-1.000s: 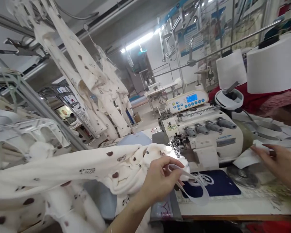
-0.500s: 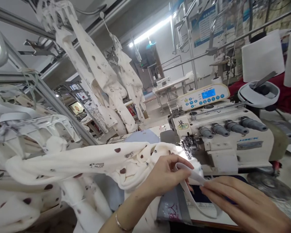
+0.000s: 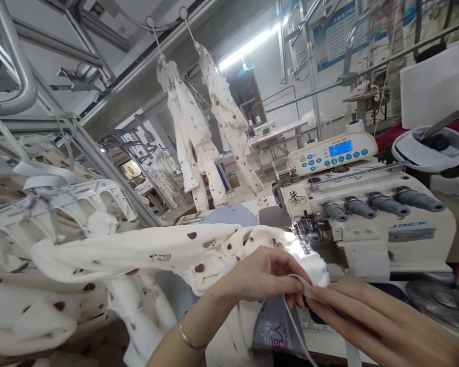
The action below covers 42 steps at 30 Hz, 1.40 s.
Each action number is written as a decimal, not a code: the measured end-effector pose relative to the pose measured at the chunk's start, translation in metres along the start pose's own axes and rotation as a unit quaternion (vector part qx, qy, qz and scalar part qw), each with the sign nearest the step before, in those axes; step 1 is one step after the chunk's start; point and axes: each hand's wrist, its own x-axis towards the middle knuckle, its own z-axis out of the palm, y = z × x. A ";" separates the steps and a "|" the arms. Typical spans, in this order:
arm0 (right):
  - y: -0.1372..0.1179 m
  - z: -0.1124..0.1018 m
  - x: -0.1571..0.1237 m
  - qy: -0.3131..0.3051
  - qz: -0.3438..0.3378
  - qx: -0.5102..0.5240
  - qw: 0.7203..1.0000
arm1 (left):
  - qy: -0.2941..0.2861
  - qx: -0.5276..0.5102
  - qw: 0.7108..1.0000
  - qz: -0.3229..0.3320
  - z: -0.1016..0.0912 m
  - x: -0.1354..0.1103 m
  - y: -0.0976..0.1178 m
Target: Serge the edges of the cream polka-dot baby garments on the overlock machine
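A white elastic band [image 3: 296, 316] is pinched between the fingers of the left hand [image 3: 262, 278] and right hand [image 3: 361, 321], just in front of the overlock machine [image 3: 367, 224]. The spotted garment [image 3: 168, 252], seemingly gripped too, could be pulled crooked toward the presser foot [image 3: 306, 232].

Two hands, left hand [image 3: 258, 278] and right hand [image 3: 371, 321], lower centre and lower right. One sewing machine [image 3: 371, 229], right of centre, bearing four tension knobs [image 3: 382, 204]. Two hanging garments [image 3: 210, 122], upper centre. One control panel [image 3: 332, 153]. One spotted garment [image 3: 168, 252], lower left.
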 end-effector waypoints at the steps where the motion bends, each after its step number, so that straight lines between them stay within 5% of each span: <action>1: 0.003 -0.002 0.005 -0.007 -0.051 -0.007 0.999 | -0.025 0.019 0.999 -0.010 0.001 -0.001 0.000; 3: 0.007 -0.004 0.011 -0.009 -0.122 -0.013 0.992 | -0.041 0.089 0.995 -0.009 0.002 -0.008 0.003; 5: 0.010 -0.005 0.010 0.005 -0.120 -0.020 0.993 | -0.021 0.196 0.980 -0.005 0.001 -0.022 0.012; 9: 0.011 0.005 -0.003 0.002 -0.012 -0.041 0.999 | 0.084 0.408 0.909 0.030 -0.006 -0.038 0.036; 13: 0.010 0.033 -0.011 0.065 0.118 -0.008 0.991 | 0.156 0.486 0.851 0.127 -0.018 0.002 0.035; 19: 0.015 0.056 -0.033 0.058 0.131 -0.007 0.990 | 0.177 0.494 0.844 0.112 -0.028 0.060 0.003; 24: 0.026 0.051 -0.049 -0.015 0.096 0.023 0.995 | 0.178 0.496 0.842 0.115 -0.029 0.057 0.001; 31: 0.031 0.046 -0.046 -0.043 0.040 0.002 0.998 | 0.213 0.492 0.836 0.121 -0.032 0.061 -0.006; 42: 0.036 0.052 -0.052 0.020 0.043 0.049 0.998 | 0.226 0.535 0.812 0.064 -0.033 0.064 -0.010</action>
